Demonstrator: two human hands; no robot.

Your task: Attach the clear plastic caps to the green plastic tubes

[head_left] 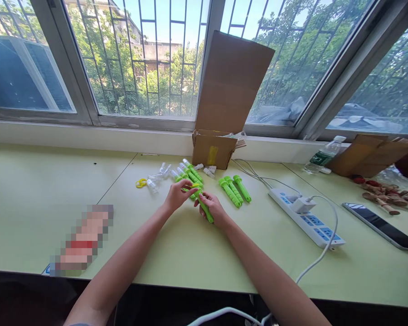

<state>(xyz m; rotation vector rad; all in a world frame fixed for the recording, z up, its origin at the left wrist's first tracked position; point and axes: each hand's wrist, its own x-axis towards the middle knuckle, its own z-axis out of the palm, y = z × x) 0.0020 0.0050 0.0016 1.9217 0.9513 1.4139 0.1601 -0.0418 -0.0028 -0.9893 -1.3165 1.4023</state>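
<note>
Looks like an indoor workplace for light handwork, home or workshop hard to tell, judging by the long table (177, 258) under barred windows (149, 81), green plastic tubes (233, 190), clear plastic pieces (152, 185), open cardboard box (203, 148) and power strip (306, 218).

- Green tube (206, 210), centre: plastic, smooth, slight sheen
- Clear pieces (152, 185), left of centre: see-through plastic, glossy
- Cardboard box (201, 148), upper centre: matt
- Tabletop (180, 253): smooth, low sheen
- Power strip (314, 231), right: smooth plastic
- Phone (382, 226), far right: glossy screen
- Bottle (323, 156), right: clear plastic
</note>
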